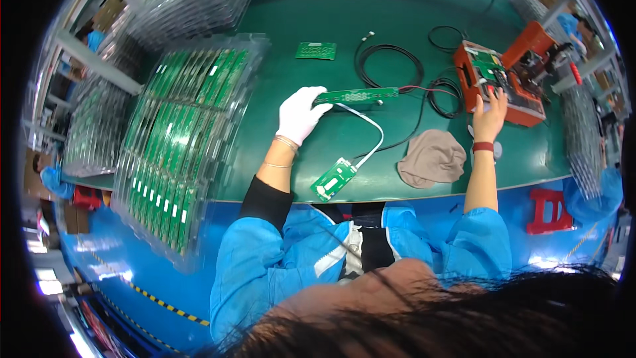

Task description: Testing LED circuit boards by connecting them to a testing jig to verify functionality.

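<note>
My left hand (301, 114), in a white glove, is closed on the left end of a long narrow green circuit board (358, 96), held above the table. Red and black wires run from the board's right end, and a white cable (374, 126) hangs below it. That cable leads to a smaller green circuit board (333, 180) at the table's front edge. My bare right hand (490, 111) rests on the front of an orange test fixture (533, 111), fingers over its controls. Another green board (489, 65) lies on the fixture. What the right fingertips press cannot be made out.
Clear trays of green boards (179, 139) fill the left side, with stacked trays (199, 3) behind. A small green board (316, 51) lies at the back. Coiled black cables (389, 46) and a brown cloth cap (432, 159) lie between my hands and the fixture. A red stool (548, 212) stands right.
</note>
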Motion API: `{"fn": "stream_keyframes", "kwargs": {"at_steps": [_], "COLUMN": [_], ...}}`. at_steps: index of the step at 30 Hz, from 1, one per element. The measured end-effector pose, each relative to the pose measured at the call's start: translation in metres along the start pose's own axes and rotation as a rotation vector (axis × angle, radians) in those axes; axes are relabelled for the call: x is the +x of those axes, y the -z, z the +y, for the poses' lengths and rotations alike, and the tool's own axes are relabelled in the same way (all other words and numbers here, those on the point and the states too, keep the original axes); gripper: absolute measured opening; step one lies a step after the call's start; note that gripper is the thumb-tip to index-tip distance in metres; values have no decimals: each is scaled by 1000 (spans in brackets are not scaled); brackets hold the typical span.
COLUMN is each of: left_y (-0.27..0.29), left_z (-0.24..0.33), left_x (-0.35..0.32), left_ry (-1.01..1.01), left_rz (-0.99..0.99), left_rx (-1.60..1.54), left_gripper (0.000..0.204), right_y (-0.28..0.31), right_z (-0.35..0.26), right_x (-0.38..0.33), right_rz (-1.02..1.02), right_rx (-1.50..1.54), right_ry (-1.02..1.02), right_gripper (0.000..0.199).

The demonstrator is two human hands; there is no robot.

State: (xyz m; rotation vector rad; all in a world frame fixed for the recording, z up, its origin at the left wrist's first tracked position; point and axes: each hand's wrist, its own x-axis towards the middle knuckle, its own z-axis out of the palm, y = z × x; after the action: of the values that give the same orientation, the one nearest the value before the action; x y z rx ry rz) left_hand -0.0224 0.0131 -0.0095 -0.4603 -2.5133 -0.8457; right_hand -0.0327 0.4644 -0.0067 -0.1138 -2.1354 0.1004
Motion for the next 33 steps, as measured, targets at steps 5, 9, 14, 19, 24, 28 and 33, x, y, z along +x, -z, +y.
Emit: {"fn": "stream_keyframes", "kwargs": {"at_steps": [5, 9, 14, 19, 24, 28, 33], "left_y": [5, 2, 3, 10, 8, 6, 9], "left_z": [2, 6, 2, 7, -6, -11, 1], "left_x": [0, -3, 1, 1, 3, 2, 5], "left_ry": [21, 0, -33, 173, 515, 633, 675], "left_rz": [-10, -21, 1, -111, -177, -140, -119], "left_rx": [7, -25, -53, -387, -982, -1219, -1139], "left_gripper": [38, 37, 37, 36, 31, 28, 28], "right_y": [33, 23, 1, -8, -12, -14, -10], "right_z": [-112, -155, -165, -160, -162, -161, -163], "right_x": [21, 10, -9, -21, -24, -28, -26], "right_rz": [-131, -765, -910, -939, -903, -892, -906], "right_rx": [411, 954, 1299, 1430, 1459, 1475, 1475], "right_ry": [-1, -252, -391, -506, -514, -504, -487], "right_gripper": [36, 32, 30, 30, 30, 30, 30]}}
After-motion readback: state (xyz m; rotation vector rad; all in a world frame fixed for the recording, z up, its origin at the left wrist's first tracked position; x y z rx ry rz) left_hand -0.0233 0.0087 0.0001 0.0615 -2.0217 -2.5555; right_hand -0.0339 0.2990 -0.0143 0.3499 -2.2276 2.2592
